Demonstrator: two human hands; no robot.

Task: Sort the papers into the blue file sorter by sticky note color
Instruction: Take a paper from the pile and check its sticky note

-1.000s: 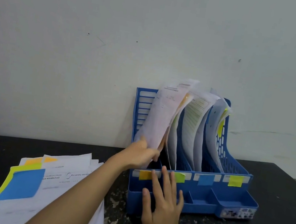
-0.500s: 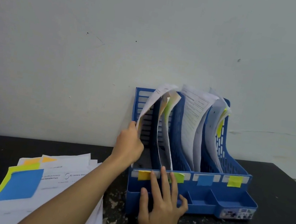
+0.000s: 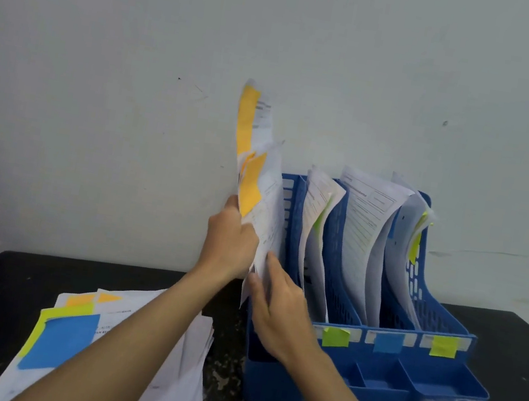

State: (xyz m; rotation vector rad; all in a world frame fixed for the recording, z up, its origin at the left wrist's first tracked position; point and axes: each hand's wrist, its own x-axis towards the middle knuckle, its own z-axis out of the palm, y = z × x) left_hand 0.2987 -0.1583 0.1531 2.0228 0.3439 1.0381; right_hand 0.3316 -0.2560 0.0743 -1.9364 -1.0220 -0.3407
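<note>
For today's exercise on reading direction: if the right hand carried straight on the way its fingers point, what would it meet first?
The right hand points up and away; its fingers already touch the orange-tagged papers that the left hand grips. Beyond them probably comes the blue file sorter, though depth is unclear.

**Tally of what is in view**

One blue file sorter [image 3: 351, 363] with four upright slots and three small front trays. Three sticky notes show on its front rail: green [image 3: 335, 337], blue [image 3: 388, 342], yellow-green [image 3: 443, 346]. Two hands: left [image 3: 230, 241], right [image 3: 280, 310]. One loose stack of papers [image 3: 141, 354] on the worktop [image 3: 527, 346].
</note>
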